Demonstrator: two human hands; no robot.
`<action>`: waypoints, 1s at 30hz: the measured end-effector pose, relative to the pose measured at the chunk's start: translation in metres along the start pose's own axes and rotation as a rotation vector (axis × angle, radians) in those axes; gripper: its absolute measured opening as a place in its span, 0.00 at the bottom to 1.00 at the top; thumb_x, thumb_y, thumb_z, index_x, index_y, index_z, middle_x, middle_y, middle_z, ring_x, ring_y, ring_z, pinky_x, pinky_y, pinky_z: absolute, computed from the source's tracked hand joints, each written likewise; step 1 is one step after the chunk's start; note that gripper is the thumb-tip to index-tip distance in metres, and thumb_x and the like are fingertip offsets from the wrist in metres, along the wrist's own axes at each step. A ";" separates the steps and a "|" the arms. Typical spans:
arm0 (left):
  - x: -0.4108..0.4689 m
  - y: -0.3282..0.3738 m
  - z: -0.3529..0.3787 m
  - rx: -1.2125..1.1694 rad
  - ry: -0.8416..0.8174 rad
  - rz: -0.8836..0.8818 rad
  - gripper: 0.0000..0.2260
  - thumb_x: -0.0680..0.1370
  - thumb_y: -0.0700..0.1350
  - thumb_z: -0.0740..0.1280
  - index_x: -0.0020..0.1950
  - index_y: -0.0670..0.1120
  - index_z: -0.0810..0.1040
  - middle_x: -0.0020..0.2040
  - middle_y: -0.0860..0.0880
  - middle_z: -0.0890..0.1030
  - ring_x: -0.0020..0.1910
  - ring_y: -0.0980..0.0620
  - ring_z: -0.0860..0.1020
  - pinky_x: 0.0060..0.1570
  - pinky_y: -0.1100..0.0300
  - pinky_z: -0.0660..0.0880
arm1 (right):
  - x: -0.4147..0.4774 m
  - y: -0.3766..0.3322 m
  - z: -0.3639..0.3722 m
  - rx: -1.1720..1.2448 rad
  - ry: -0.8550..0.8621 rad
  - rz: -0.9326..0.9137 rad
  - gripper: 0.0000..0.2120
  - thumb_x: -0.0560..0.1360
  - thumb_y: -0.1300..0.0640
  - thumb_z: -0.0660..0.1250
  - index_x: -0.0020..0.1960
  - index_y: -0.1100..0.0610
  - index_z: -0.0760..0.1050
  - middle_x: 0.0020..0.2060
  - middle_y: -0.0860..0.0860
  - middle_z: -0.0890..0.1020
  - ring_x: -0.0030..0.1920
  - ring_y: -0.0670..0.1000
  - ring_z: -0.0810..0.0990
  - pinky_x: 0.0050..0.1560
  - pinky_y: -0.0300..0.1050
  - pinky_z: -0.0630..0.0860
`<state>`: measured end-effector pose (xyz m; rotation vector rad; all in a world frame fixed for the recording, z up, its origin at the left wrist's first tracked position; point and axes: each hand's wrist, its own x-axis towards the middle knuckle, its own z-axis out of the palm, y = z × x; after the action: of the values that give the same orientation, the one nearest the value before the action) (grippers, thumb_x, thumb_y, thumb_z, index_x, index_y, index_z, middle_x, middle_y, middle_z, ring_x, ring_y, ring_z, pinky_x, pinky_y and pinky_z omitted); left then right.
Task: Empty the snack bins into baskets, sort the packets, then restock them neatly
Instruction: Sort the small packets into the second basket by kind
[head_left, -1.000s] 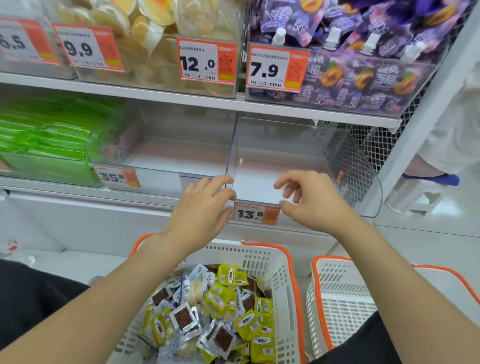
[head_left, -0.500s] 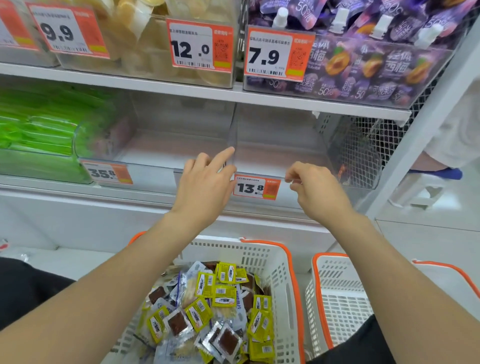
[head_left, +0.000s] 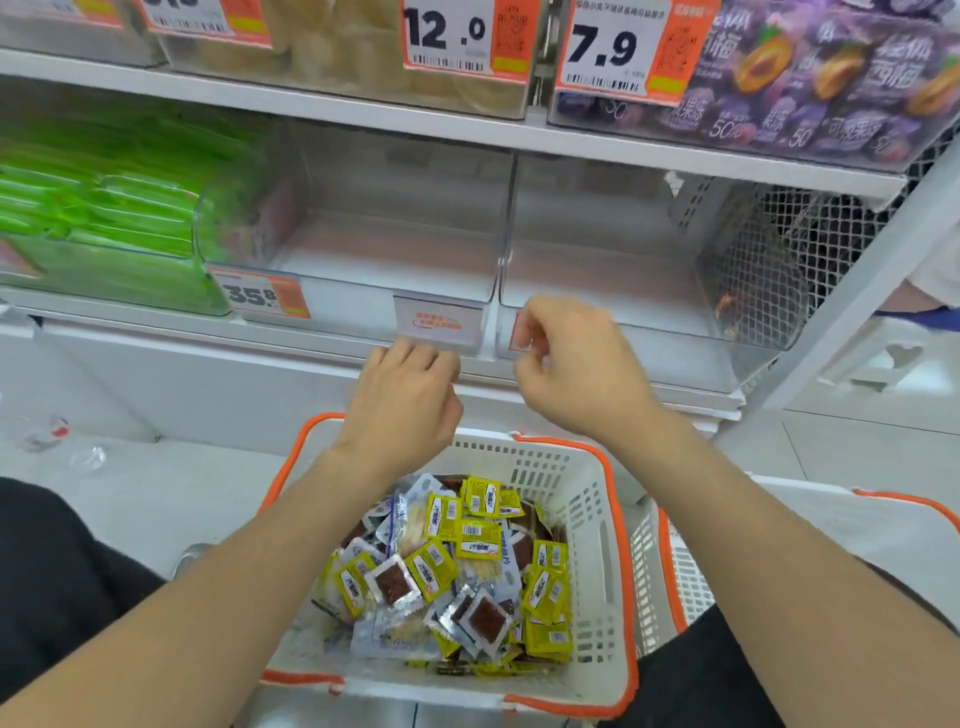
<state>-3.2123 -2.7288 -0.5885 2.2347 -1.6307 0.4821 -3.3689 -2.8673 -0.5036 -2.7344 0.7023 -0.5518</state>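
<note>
The left clear bin (head_left: 389, 244) and the right clear bin (head_left: 613, 280) on the middle shelf both stand bare. The mixed snack packets (head_left: 467, 577) lie heaped in the white, orange-rimmed basket (head_left: 597, 519) directly below the hands, so the step in hand looks like the turn from emptying to sorting. The left hand (head_left: 402, 395) hangs over the basket's far rim, fingers loosely curled, with nothing in it. The right hand (head_left: 576, 364) is curled in front of the right bin's orange price tag (head_left: 517, 332), thumb close to fingertips; whether it pinches the tag or nothing at all I cannot tell. To sort well, reach into the heap and lift by kind: take the yellow packets (head_left: 441, 517) in small handfuls and keep the clear packets with a brown square (head_left: 392, 582) apart. Move one kind into the second basket (head_left: 685, 577) just beside on the right, then check the bottom for strays.
</note>
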 end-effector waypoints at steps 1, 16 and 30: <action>-0.008 -0.006 0.007 -0.013 -0.054 -0.053 0.05 0.77 0.46 0.65 0.50 0.46 0.77 0.43 0.47 0.81 0.45 0.42 0.76 0.43 0.50 0.67 | -0.003 -0.011 0.014 0.027 -0.110 0.011 0.07 0.72 0.56 0.65 0.50 0.50 0.75 0.43 0.47 0.80 0.46 0.54 0.78 0.44 0.51 0.77; -0.138 -0.089 0.052 0.135 -0.595 -0.360 0.15 0.80 0.54 0.62 0.62 0.47 0.72 0.60 0.44 0.71 0.59 0.40 0.70 0.53 0.46 0.72 | -0.063 0.006 0.150 -0.073 -0.451 0.582 0.10 0.82 0.54 0.59 0.46 0.55 0.76 0.42 0.56 0.82 0.42 0.59 0.80 0.43 0.49 0.77; -0.199 -0.120 0.048 0.121 -0.818 -0.485 0.20 0.77 0.36 0.69 0.68 0.42 0.68 0.64 0.42 0.64 0.53 0.42 0.78 0.47 0.52 0.78 | -0.175 0.044 0.168 -0.035 -0.215 1.323 0.31 0.75 0.57 0.69 0.73 0.67 0.62 0.63 0.66 0.76 0.61 0.68 0.78 0.58 0.63 0.80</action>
<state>-3.1514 -2.5487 -0.7297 3.0108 -1.2645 -0.5444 -3.4578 -2.7892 -0.7199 -1.6820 2.0841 0.0822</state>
